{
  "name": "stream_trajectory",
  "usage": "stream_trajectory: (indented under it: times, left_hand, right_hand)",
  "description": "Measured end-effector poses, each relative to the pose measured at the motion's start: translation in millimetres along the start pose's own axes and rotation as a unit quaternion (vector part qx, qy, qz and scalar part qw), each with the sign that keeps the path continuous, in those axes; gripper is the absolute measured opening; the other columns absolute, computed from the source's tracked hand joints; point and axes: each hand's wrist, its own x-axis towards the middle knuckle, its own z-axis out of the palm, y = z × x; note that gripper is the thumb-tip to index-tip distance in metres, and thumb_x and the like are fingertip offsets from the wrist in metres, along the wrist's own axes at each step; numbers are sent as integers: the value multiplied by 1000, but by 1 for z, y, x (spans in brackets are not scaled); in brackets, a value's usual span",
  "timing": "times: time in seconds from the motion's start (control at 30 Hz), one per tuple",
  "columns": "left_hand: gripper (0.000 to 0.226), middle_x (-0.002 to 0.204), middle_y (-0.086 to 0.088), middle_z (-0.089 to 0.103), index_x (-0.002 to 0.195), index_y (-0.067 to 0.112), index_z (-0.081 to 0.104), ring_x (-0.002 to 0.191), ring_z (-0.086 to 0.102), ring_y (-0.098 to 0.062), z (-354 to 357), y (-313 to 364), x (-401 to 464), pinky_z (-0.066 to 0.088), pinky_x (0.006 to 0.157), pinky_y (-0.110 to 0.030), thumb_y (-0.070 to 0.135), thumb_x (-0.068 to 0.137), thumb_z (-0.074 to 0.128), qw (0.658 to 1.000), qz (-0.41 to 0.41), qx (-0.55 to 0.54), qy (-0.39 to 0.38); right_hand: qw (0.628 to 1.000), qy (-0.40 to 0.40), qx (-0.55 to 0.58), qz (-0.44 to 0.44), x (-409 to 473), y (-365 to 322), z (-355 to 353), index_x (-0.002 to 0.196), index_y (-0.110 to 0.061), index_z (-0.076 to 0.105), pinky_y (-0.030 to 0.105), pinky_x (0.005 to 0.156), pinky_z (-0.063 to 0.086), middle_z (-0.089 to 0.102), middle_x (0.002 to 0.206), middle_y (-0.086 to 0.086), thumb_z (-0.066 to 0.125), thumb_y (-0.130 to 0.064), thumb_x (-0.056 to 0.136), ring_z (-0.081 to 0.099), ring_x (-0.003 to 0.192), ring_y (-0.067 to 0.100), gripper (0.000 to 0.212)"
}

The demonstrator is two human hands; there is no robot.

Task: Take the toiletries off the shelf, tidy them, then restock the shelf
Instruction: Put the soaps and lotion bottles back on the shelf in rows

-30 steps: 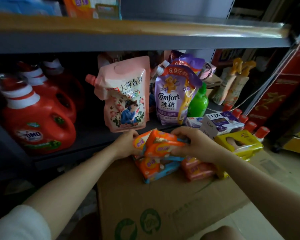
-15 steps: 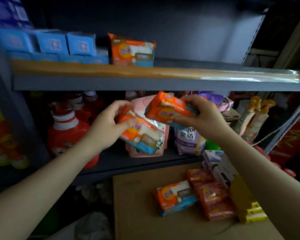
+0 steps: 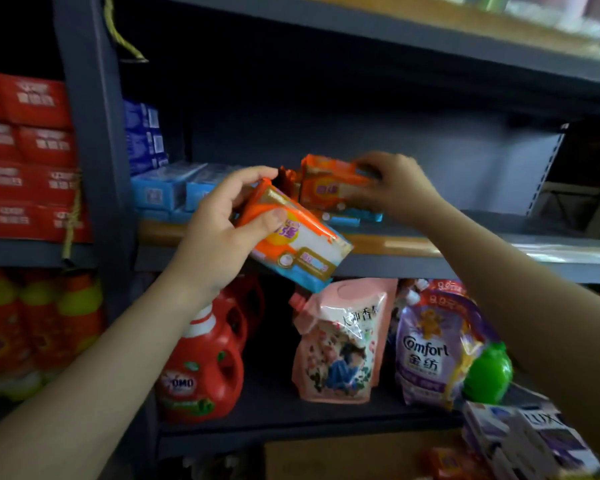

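My left hand grips an orange, white and blue soap pack, tilted, in front of the middle shelf's edge. My right hand holds a second orange soap pack on top of another orange pack lying on that shelf. Blue soap boxes are stacked at the shelf's left end. Right of my right hand the shelf board is bare.
Below stand a red OMO detergent bottle, a pink refill pouch, a purple Comfort pouch and a green bottle. LUX boxes sit on a cardboard box at bottom right. Red packs fill the left bay.
Both hands have risen from the cardboard box to the middle shelf, each with an orange soap pack. The right hand's pack now rests on the pack lying there.
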Motion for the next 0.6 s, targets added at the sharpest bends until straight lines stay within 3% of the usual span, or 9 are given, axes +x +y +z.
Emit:
stream_trajectory:
  times: [0.1, 0.2, 0.27, 0.33, 0.43, 0.53, 0.6]
  left_hand:
    - [34, 91, 10, 67, 100, 44, 63, 82, 64, -7, -3, -6, -5, 50, 65, -21, 26, 72, 69, 998, -39, -45, 17]
    - [33, 90, 11, 68, 100, 43, 63, 81, 66, -7, -5, -7, -7, 51, 63, -20, 24, 74, 67, 996, -56, -63, 21]
    - [33, 93, 10, 67, 100, 44, 63, 83, 66, -7, -5, -7, -6, 51, 64, -21, 25, 74, 67, 996, -57, -64, 19]
    - [32, 97, 8, 66, 100, 44, 62, 84, 66, -8, -1, -7, -4, 51, 64, -22, 27, 73, 67, 996, -60, -68, 27]
    - [33, 99, 9, 65, 103, 44, 61, 86, 66, -9, 6, -8, 0, 52, 63, -20, 26, 76, 67, 994, -50, -90, 30]
    - [35, 105, 11, 64, 106, 44, 60, 94, 65, -8, 15, -5, 6, 52, 68, -19, 25, 77, 66, 995, -14, -96, 18]
    - [38, 113, 5, 61, 110, 44, 57, 100, 62, -10, 22, -4, 13, 51, 72, -21, 25, 78, 65, 996, 4, -87, 28]
  right_hand:
    - [996, -82, -46, -8, 15, 4, 18, 117, -14, 61, 30, 81, 44, 65, 114, 9, 72, -34, 78, 60, 101, 25, 45]
    - [992, -113, -53, 13, 18, 8, 33, 123, -17, 57, 33, 86, 44, 62, 118, 9, 70, -35, 80, 56, 106, 26, 48]
    - [989, -109, -93, 36, 18, 10, 40, 128, -18, 51, 37, 94, 42, 56, 124, 10, 67, -39, 81, 47, 116, 29, 54]
    - [991, -43, -117, 47, 14, 5, 40, 127, -15, 53, 37, 95, 37, 51, 127, 10, 65, -38, 83, 41, 118, 29, 51]
    - [997, 70, 37, -2, -7, -15, 25, 105, -13, 62, 32, 85, 43, 59, 105, 4, 59, -34, 88, 53, 100, 20, 27]
    - [960, -78, 266, -48, -38, -39, 4, 97, -30, 58, 27, 73, 51, 62, 90, -7, 58, -37, 86, 58, 80, 8, 13]
    - [951, -151, 261, -68, -50, -47, -6, 103, -37, 50, 13, 68, 47, 60, 92, -16, 70, -35, 77, 59, 79, -4, 32]
